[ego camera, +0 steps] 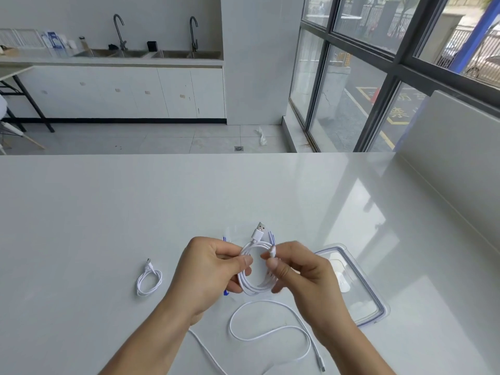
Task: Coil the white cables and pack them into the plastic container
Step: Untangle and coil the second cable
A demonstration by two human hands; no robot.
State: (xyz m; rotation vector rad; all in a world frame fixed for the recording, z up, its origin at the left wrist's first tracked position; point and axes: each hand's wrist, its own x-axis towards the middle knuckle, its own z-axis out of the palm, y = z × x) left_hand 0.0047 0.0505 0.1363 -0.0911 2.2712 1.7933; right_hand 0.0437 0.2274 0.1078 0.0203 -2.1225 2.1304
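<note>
Both hands hold one coiled white cable (258, 286) above the table. My left hand (213, 269) pinches the coil's left side. My right hand (297, 269) pinches its small end plug at the upper right, and the USB plug sticks up behind. A clear plastic container (226, 293) with blue clips stands behind my hands, mostly hidden. Its blue-rimmed lid (370, 296) lies to the right. A small coiled white cable (148, 281) rests on the table to the left. A loose white cable (270, 334) sprawls near the front edge, under my forearms.
The white table (135, 212) stretches far ahead and to both sides. A raised white ledge (446, 163) runs along the right under the windows. Beyond the table are a floor and a counter with sinks.
</note>
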